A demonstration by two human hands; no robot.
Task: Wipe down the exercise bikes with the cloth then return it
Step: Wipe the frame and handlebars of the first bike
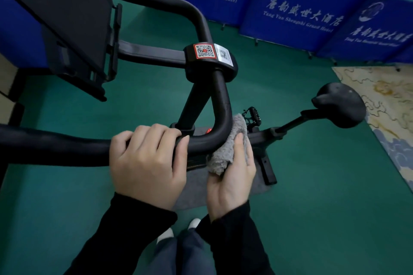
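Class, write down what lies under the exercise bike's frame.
A grey mat on the green floor. The left hand, right hand, cloth and handlebar cover much of it.

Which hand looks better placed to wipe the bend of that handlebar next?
The right hand: it holds the grey cloth against the handlebar bend. The left hand only grips it, with no cloth.
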